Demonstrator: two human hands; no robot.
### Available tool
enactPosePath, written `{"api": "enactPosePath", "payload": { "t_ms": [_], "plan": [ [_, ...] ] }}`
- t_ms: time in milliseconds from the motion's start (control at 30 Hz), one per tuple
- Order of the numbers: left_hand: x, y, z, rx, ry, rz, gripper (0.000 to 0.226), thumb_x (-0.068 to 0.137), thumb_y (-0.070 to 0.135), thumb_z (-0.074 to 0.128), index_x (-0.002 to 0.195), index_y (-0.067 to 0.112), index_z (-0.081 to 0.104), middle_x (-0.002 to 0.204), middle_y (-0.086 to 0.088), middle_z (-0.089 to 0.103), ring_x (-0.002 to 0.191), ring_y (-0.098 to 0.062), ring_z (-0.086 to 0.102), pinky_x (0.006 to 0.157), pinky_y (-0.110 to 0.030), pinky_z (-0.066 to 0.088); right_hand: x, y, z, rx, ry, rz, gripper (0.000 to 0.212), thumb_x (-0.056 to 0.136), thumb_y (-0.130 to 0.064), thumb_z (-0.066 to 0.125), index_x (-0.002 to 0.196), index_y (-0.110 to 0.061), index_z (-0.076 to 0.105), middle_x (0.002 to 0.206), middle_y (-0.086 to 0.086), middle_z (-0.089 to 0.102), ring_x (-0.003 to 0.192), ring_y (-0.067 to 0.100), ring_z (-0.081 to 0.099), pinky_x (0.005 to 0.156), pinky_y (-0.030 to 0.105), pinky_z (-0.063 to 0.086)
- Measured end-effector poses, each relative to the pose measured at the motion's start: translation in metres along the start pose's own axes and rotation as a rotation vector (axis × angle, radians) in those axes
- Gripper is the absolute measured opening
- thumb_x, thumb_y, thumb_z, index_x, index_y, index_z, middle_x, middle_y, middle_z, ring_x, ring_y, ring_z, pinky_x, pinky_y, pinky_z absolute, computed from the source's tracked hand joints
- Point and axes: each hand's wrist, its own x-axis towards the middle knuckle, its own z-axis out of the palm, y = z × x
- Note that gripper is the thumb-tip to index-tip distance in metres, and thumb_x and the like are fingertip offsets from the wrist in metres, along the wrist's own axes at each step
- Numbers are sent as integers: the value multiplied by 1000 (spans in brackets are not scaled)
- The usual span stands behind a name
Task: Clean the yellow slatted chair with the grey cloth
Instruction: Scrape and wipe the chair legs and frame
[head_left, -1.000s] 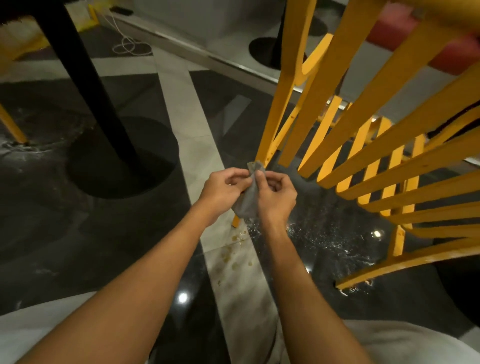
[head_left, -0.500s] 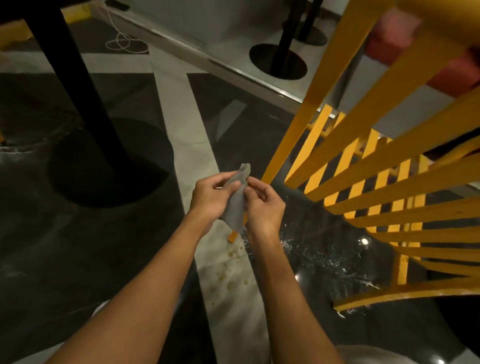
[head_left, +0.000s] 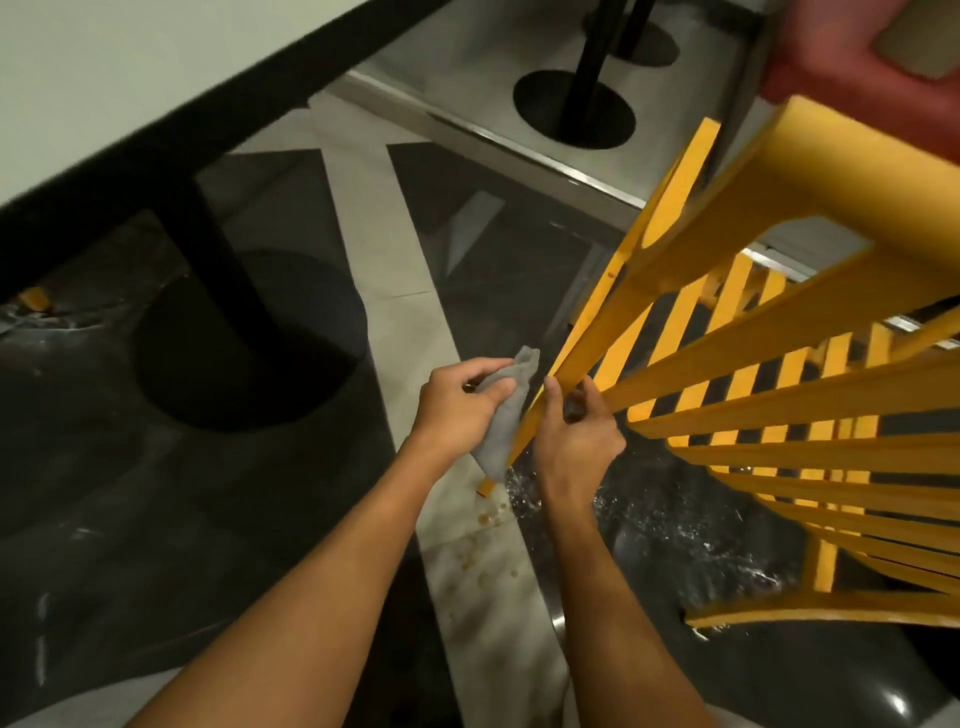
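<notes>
The yellow slatted chair (head_left: 779, 364) fills the right side of the view, its slats fanning out from the centre. The grey cloth (head_left: 504, 415) hangs bunched from my left hand (head_left: 457, 405), which grips its upper part just left of the chair's leftmost slat. My right hand (head_left: 576, 431) grips the lower end of that slat, thumb on one side and fingers curled round the other. The cloth's lower end hangs in front of the slat's foot.
A black pedestal table (head_left: 171, 140) with a round base (head_left: 249, 338) stands at the left. A second black pedestal base (head_left: 574, 106) is beyond the metal floor strip. A red seat (head_left: 852, 57) sits top right. The dark floor below the chair is wet and spotted.
My right hand has let go of the cloth and taken hold of the chair's slat. The cloth stays in my left hand. The view has swung and the chair appears closer.
</notes>
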Motion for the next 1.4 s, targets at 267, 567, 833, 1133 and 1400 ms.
{"api": "enactPosePath", "payload": {
  "t_ms": [267, 567, 833, 1133, 1400],
  "plan": [
    [14, -1, 10, 31, -82, 74, 26, 100, 26, 72, 126, 29, 76, 105, 20, 70, 94, 10, 62, 83, -17, 55, 10, 9, 6, -241, 96, -118, 27, 94, -54, 68, 93, -27, 69, 74, -6, 70, 70, 20, 67, 64, 33, 51],
    [-1, -16, 16, 14, -135, 87, 26, 102, 28, 69, 127, 30, 75, 111, 16, 71, 99, 6, 61, 84, -21, 55, -3, 25, -7, -200, 126, -215, 24, 92, -37, 77, 78, -20, 67, 64, -9, 65, 57, 7, 56, 58, 24, 44],
    [-25, -40, 28, 90, -118, 36, 22, 103, 29, 68, 124, 31, 74, 106, 15, 69, 99, -1, 62, 89, -28, 58, -26, 48, -51, -145, 33, -270, 23, 94, -36, 77, 77, -23, 67, 61, -12, 61, 56, 6, 59, 62, 24, 52],
    [-40, -68, 69, 183, -196, -10, 16, 103, 30, 64, 116, 30, 75, 107, 8, 73, 102, -14, 67, 86, -33, 57, -39, 64, -93, -161, -25, -294, 21, 92, -37, 79, 79, -23, 70, 60, -16, 59, 55, 7, 61, 58, 10, 44],
    [-17, -98, 62, 131, -238, -92, 20, 98, 33, 72, 118, 35, 69, 111, 9, 69, 100, -11, 66, 79, -26, 55, -45, 66, -105, -147, -121, -150, 18, 92, -38, 79, 95, -23, 71, 77, -13, 71, 68, 5, 69, 62, 20, 57]
  ]
}}
